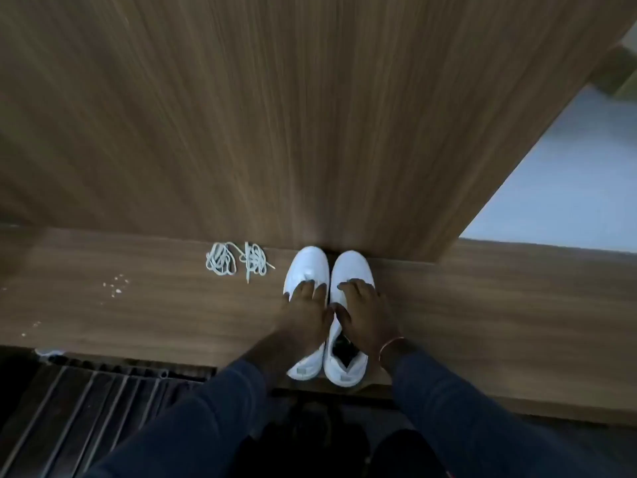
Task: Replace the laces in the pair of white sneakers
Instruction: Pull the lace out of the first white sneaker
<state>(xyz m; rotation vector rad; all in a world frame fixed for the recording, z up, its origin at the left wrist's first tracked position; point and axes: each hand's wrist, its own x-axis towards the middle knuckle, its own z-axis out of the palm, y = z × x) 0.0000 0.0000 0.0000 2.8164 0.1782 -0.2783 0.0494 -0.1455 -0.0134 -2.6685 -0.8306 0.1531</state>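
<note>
1. Pair of white sneakers on the wooden desk (pixel 482 305), side by side and touching, toes against the upright wooden panel (pixel 310 115), heels at the near edge.
2. Left sneaker (pixel 306 263): left hand (pixel 306 312) lies palm-down over its middle, fingers spread and nearly straight; released, not clenched.
3. Right sneaker (pixel 351 267): right hand (pixel 365 315) rests on it the same way, fingers spread and slightly bent over the upper, thumb toward the gap between the shoes. Dark opening visible behind the hand.
4. Lacing area hidden under both hands; cannot tell if laced.
5. Loose pale laces (pixel 238 260) in two tangled bundles on the desk, just left of the sneakers, apart from them.
6. Thin bracelet (pixel 391 345) on the right wrist.
7. Pale specks (pixel 117 286) scattered further left.
</note>
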